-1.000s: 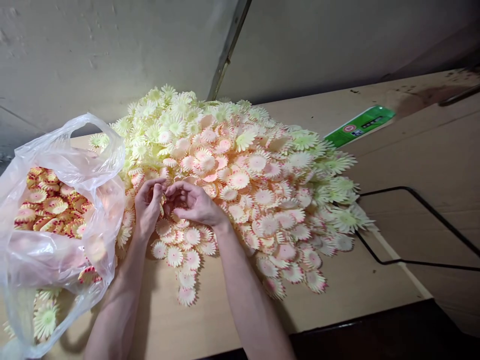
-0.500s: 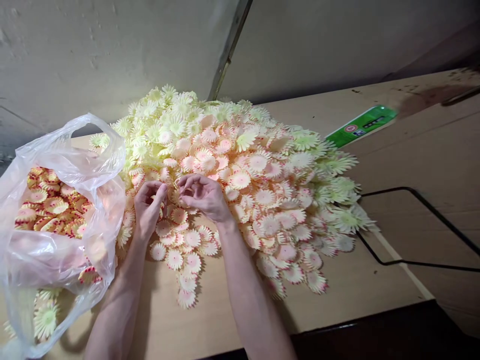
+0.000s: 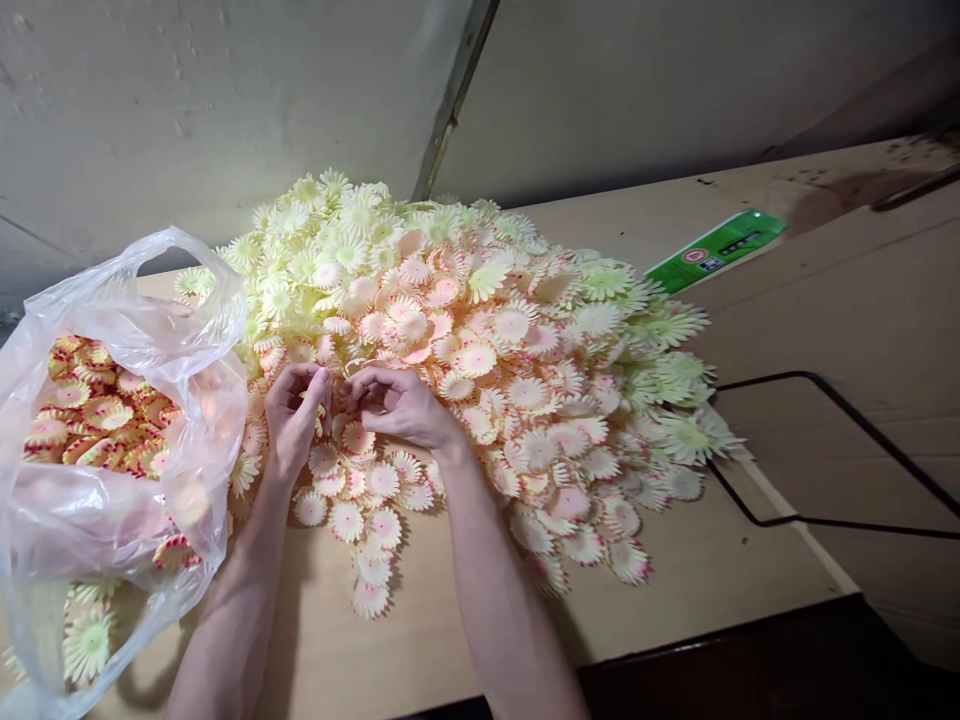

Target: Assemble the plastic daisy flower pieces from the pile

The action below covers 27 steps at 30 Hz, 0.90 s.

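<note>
A large heap of artificial flower heads (image 3: 529, 392) spreads before me, cream and pink with toothed petals, pale green toward the back and right. My left hand (image 3: 295, 415) is at the near left of the heap, thumb and fingers curled in a pinch. A hand's width to its right, my right hand (image 3: 401, 405) has its fingers bent toward the left one, fingertips low over the flowers. What either hand pinches is hidden by the fingers and lost among the petals. Below the hands, a small strip of pink-edged flower heads (image 3: 373, 555) lies on the table.
An open clear plastic bag (image 3: 97, 505) on the left contains red-edged flower heads (image 3: 105, 410). Pale green flowers (image 3: 88, 640) lie by its near side. A green printed packet (image 3: 716, 252) sits behind the heap, and a bent black metal rod (image 3: 832, 395) juts in at right.
My right hand has dipped slightly and moved a little left, its fingers closer to the left hand. The left hand stays almost in place, and the view has shifted slightly.
</note>
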{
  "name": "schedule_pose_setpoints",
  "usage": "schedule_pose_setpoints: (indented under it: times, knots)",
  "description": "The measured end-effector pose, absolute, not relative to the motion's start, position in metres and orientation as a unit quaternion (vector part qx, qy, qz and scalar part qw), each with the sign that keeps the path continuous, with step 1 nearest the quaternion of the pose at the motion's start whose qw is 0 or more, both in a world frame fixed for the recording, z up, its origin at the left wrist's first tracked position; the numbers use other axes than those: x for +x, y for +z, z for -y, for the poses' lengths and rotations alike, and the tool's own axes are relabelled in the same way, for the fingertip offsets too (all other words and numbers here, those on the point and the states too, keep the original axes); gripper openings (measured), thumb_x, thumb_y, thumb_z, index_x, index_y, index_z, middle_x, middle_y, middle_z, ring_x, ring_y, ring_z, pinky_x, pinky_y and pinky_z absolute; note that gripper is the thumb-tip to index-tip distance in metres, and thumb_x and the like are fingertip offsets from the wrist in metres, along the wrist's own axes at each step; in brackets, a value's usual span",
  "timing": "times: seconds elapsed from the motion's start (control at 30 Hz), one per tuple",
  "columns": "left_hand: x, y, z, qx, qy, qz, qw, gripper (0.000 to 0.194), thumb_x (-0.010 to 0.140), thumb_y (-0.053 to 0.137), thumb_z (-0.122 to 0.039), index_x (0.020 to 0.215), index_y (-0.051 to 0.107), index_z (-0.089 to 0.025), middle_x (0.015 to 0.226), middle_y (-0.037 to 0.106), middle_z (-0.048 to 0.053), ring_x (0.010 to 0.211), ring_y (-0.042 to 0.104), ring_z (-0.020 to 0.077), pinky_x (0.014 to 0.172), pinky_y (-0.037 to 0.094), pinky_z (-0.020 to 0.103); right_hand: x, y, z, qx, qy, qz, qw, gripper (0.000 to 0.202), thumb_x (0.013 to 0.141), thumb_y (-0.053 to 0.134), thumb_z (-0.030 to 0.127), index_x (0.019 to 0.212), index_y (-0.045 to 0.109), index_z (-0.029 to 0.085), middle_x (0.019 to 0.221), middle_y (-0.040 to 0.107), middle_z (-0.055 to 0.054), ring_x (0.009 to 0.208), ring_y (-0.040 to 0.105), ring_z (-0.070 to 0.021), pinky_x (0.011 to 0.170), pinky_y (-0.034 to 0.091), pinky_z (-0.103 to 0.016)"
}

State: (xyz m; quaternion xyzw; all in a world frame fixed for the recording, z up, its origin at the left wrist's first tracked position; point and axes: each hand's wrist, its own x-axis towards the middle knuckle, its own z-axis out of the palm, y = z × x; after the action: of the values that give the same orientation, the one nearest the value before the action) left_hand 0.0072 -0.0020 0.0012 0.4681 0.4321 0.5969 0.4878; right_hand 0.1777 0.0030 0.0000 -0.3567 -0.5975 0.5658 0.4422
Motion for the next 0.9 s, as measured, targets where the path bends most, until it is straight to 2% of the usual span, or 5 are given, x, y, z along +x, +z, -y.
schedule_pose_setpoints:
  times: [0.13, 0.3, 0.43, 0.63, 0.9]
  knots:
    - [0.0072, 0.0006, 0.0020, 0.470, 0.600, -0.433, 0.481, 0.032, 0.086, 0.076, -0.049, 0.084, 0.065, -0.020, 0.061, 0.056, -0.005, 0.043, 0.048, 0.0065, 0.035, 0.040, 0.017, 0.1800, -0.0005, -0.0031, -0.366, 0.501, 0.663, 0.419, 0.013, 0.069, 0.070, 0.010, 0.077, 0.073, 0.019, 0.115, 0.071, -0.008, 0.104, 0.068, -0.0217, 0.089, 0.054, -0.035]
    - [0.0079, 0.0017, 0.0021, 0.472, 0.601, -0.430, 0.481, 0.032, 0.086, 0.076, -0.050, 0.083, 0.063, -0.020, 0.062, 0.056, -0.005, 0.042, 0.047, 0.0064, 0.034, 0.040, 0.019, 0.1812, -0.0024, -0.0041, -0.372, 0.435, 0.728, 0.378, 0.015, 0.067, 0.075, 0.008, 0.074, 0.078, 0.021, 0.090, 0.072, -0.006, 0.106, 0.063, -0.0255, 0.097, 0.050, -0.041]
    - [0.0082, 0.0011, 0.0012, 0.473, 0.605, -0.428, 0.477, 0.033, 0.086, 0.076, -0.050, 0.083, 0.063, -0.020, 0.062, 0.056, -0.004, 0.044, 0.047, 0.0064, 0.035, 0.041, 0.019, 0.1817, -0.0055, -0.0051, -0.395, 0.461, 0.703, 0.369, 0.022, 0.069, 0.077, 0.009, 0.086, 0.082, 0.022, 0.097, 0.070, -0.005, 0.104, 0.063, -0.0225, 0.097, 0.050, -0.039]
    - [0.0081, -0.0001, 0.0013, 0.464, 0.608, -0.420, 0.490, 0.031, 0.086, 0.076, -0.047, 0.084, 0.063, -0.020, 0.062, 0.056, -0.005, 0.042, 0.047, 0.0064, 0.034, 0.040, 0.018, 0.1829, -0.0044, -0.0052, -0.395, 0.490, 0.668, 0.397, 0.016, 0.073, 0.079, 0.015, 0.089, 0.080, 0.019, 0.097, 0.072, -0.004, 0.094, 0.067, -0.0194, 0.094, 0.051, -0.036]
    - [0.0072, -0.0016, 0.0015, 0.471, 0.607, -0.422, 0.481, 0.030, 0.088, 0.075, -0.046, 0.085, 0.063, -0.019, 0.063, 0.057, -0.005, 0.042, 0.048, 0.0059, 0.035, 0.040, 0.017, 0.1812, 0.0003, -0.0045, -0.412, 0.490, 0.681, 0.357, 0.018, 0.070, 0.080, 0.011, 0.086, 0.082, 0.019, 0.098, 0.069, -0.005, 0.095, 0.066, -0.0199, 0.092, 0.051, -0.035]
